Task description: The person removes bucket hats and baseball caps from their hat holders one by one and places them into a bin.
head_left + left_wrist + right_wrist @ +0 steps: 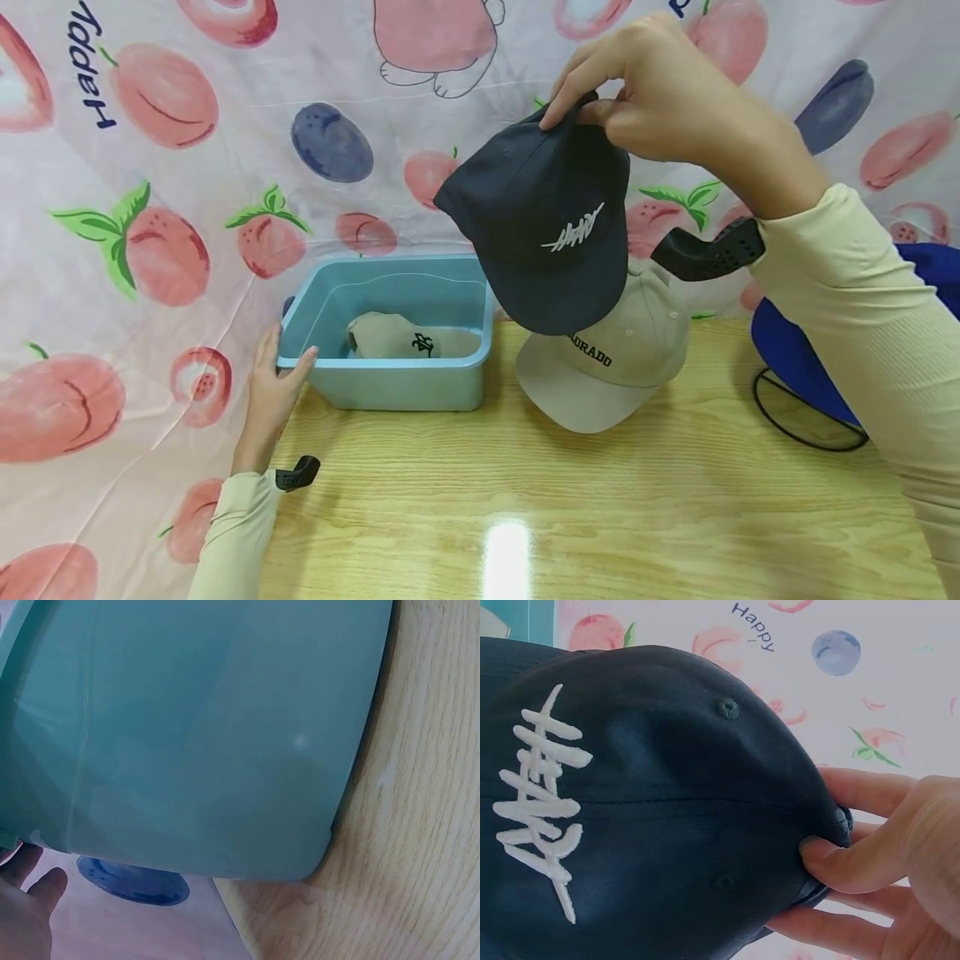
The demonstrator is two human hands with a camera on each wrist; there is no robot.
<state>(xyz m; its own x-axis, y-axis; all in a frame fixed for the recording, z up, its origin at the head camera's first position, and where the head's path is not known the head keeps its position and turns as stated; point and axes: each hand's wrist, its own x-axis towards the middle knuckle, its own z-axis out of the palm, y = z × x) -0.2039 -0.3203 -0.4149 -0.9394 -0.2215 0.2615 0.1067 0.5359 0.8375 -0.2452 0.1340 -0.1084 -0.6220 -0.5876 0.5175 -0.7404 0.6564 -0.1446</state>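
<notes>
My right hand (660, 92) pinches a dark navy cap (555, 225) by the top of its crown and holds it in the air, brim down. White stitched lettering marks its front, also large in the right wrist view. Behind and below the dark cap, a beige cap (637, 350) with "COLORADO" lettering is partly hidden. At the left front corner of a blue-green plastic bin (405, 387), my left hand (272, 396) rests with thumb and fingers spread. Inside the bin lies another beige cap (390, 337) with a dark emblem. The left wrist view shows the bin's outer wall and a few fingertips.
A blue cap (795, 350) stands at the right on the wooden table (600, 508), partly behind my right sleeve. Near it is a black loop (810, 442). A fruit-print cloth (337, 100) hangs behind the table and along its left side.
</notes>
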